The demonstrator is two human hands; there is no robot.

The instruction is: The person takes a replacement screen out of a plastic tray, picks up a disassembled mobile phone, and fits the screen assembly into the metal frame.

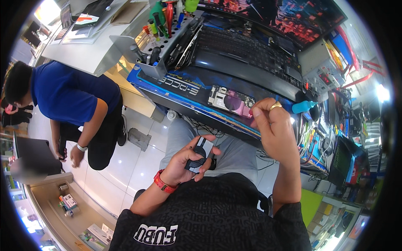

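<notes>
My left hand (179, 165) is held above my lap, its fingers wrapped round a small flat black-and-white piece (204, 147) with a dark round patch; its exact kind is unclear. An opened smartphone (217, 97) lies on the blue-edged bench mat (176, 86), its inner boards showing at the left and a pinkish-purple area with a dark circle in its middle. At the phone's right end my right hand (271, 123) has thumb and forefinger pinched together. Something small and reddish shows at those fingertips, too small to name.
Behind the phone lies a black keyboard (247, 54) below a monitor (289, 16). A grey tool rack (157, 69) with screwdrivers stands at the left, a teal bottle (304, 107) and a power supply (324, 75) at the right. Another person in a blue shirt (69, 92) bends at far left.
</notes>
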